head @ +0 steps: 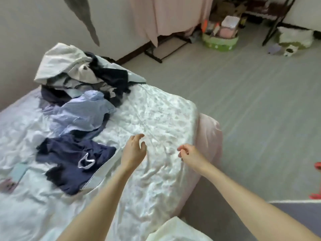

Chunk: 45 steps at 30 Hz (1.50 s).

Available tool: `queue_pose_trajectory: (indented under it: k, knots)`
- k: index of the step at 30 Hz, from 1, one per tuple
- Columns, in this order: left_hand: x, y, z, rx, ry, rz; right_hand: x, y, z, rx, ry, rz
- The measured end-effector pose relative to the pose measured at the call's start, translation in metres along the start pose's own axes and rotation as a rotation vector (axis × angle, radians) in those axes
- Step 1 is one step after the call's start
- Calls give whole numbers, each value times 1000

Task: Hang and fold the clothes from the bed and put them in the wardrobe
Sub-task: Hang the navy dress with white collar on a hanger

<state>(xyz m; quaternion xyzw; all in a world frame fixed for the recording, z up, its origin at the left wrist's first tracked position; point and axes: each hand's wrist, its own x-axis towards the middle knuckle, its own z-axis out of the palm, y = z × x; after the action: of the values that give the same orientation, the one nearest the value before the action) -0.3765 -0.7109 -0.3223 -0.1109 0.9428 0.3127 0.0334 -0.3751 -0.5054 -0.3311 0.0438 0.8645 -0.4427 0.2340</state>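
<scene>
A heap of mixed clothes (81, 73), white, grey and dark, lies at the far left of the bed (165, 119). In front of it lies a crumpled light blue shirt (81, 115). Nearer to me lies a navy garment with a white drawstring (73, 159). My left hand (134, 150) hovers over the bare white sheet, just right of the navy garment, fingers loosely curled and holding nothing. My right hand (190, 155) hangs near the bed's right edge, fingers also loosely bent and empty.
A pink curtain (166, 16) hangs at the back over a black rack (163, 49). On the grey floor stand a green basket of items (219, 41) and soft toys (293, 40). A white cloth (175, 230) lies at the bottom edge. A small card (19, 172) lies on the sheet at left.
</scene>
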Motion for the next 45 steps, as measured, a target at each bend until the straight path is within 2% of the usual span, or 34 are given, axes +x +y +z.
queue_pose_trajectory:
  k: [4, 6, 10, 15, 17, 20, 22, 25, 30, 32, 35, 38, 41, 43, 45]
  knots:
    - [33, -101, -47, 28, 55, -209, 62, -66, 72, -77, -183, -72]
    - [40, -142, -53, 26, 29, -280, 84, -85, 101, -125, -232, -102]
    - [44, -226, -35, 47, -142, -463, 133, -105, 172, -301, -336, -157]
    - [40, -286, 21, 252, -375, -538, 176, -92, 242, -515, -467, -199]
    - [42, -305, 41, 341, -360, -570, 190, -81, 265, -573, -507, -213]
    - [44, -326, 52, 497, -224, -546, 199, -69, 280, -625, -531, -266]
    - [46, -334, 49, 477, -174, -499, 200, -64, 283, -642, -536, -281]
    - [49, -335, 35, 368, -145, -483, 198, -67, 281, -685, -563, -288]
    - [48, -300, 4, -121, 4, -590, 188, -83, 272, -713, -582, -384]
    - [48, -275, -18, -332, 55, -549, 177, -89, 261, -705, -587, -464]
    - [53, -230, -52, -560, 69, -363, 159, -98, 242, -619, -529, -528]
    - [59, -183, -70, -566, -35, -187, 144, -109, 211, -451, -339, -551]
    - [64, -144, -79, -537, -154, -106, 132, -109, 169, -447, -239, -566]
    - [67, -116, -80, -410, -257, -21, 117, -100, 126, -432, -150, -489]
    - [68, -90, -72, -125, -378, 84, 102, -88, 85, -388, -55, -422]
